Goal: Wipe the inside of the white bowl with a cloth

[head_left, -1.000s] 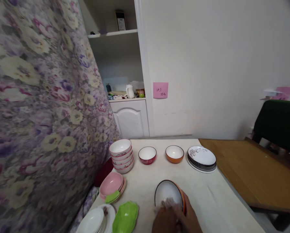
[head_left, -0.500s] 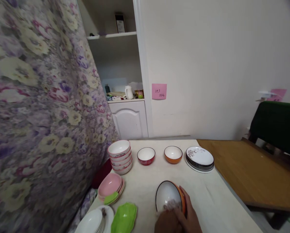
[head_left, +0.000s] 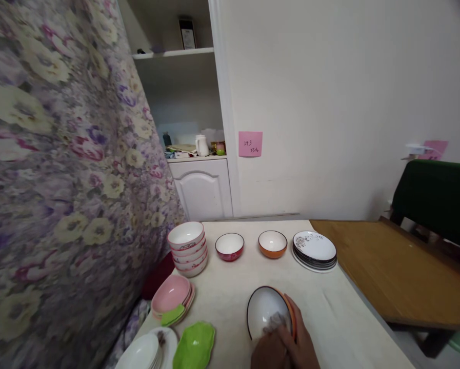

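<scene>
An orange bowl (head_left: 263, 307) with a white inside and a dark rim stands tilted on the pale table (head_left: 330, 318), close to the bottom edge of the view. My right hand (head_left: 303, 339) wraps round its right rim, fingers closed on it. Just left of that, my left hand (head_left: 267, 354) presses a small greyish cloth (head_left: 275, 323) against the lower inside of the bowl. The frame's bottom edge cuts off both hands.
Along the far edge stand stacked red-and-white bowls (head_left: 186, 246), a red bowl (head_left: 230, 246), a small orange bowl (head_left: 273, 243) and stacked patterned plates (head_left: 314, 248). Pink dishes (head_left: 172, 296), a green leaf dish (head_left: 194, 346) and white plates (head_left: 141, 353) lie left. A wooden table (head_left: 387, 266) adjoins right.
The cloth under my left hand has slid a little to the right inside the bowl. My right hand keeps its hold on the rim. The view drifted slightly.
</scene>
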`<state>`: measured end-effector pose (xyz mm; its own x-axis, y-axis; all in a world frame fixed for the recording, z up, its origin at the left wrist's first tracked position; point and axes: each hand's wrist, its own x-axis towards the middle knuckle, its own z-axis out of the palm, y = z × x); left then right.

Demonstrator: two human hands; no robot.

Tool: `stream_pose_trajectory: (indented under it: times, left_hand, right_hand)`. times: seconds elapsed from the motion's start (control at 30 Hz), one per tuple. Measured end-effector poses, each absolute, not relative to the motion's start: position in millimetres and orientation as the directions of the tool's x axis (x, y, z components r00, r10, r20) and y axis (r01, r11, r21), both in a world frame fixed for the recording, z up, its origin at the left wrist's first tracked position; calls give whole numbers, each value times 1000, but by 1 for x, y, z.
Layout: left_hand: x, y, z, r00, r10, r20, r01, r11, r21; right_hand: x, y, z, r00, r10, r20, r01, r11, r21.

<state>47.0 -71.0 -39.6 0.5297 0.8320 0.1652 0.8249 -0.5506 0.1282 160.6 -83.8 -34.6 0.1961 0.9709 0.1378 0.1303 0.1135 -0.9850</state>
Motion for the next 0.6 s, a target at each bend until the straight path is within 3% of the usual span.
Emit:
stream_pose_trajectory:
  times: [0.1,0.2,0.27,0.43,0.5,0.6]
  left_hand:
    - [38,-69,-40,654,724,220,728,-681,78]
    - [5,-59,-33,788,540,295,588,-802,-106]
    - [-3,-56,-31,775,570,271,614,-782,-111]
    - [39,-65,-42,593,771,233,791,-611,10]
    - [47,-67,-46,600,764,237,782,-622,24]
    - [25,-61,-40,728,633,264,665,-746,-42]
  right_hand:
    - [164,-83,-34,172,975,140,73,129,-989]
    - [167,-78,-43,184,969,163,116,143,-983]
    - [165,-76,-47,184,968,169,153,142,-978]
    - [159,-81,-38,189,970,153,145,127,-981]
    - [161,-82,-36,194,974,121,87,105,-991]
    - [166,-78,-41,185,978,102,94,85,-992]
